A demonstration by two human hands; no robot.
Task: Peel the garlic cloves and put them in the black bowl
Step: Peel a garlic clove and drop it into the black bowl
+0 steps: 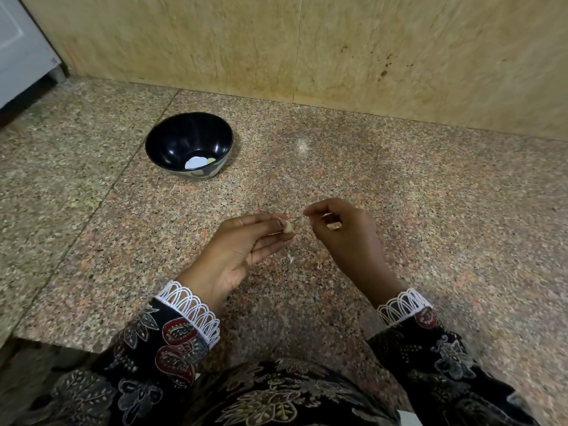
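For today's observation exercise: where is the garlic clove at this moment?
In the head view, the garlic clove is pinched at the fingertips of the left hand, above the granite counter, just left of the right hand and nearer than the black bowl.

place: home kitchen | worktop (399, 210): speckled granite, seamed slabs | wall (338, 50): beige stone panels, splatter stains | white appliance (18, 56) at left edge | bowl (172, 139) out on worktop

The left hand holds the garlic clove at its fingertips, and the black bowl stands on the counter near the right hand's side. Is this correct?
Not quite. In the head view the left hand does pinch the garlic clove at its fingertips, but the black bowl stands on the counter on the left hand's side, farther back, not by the right hand.
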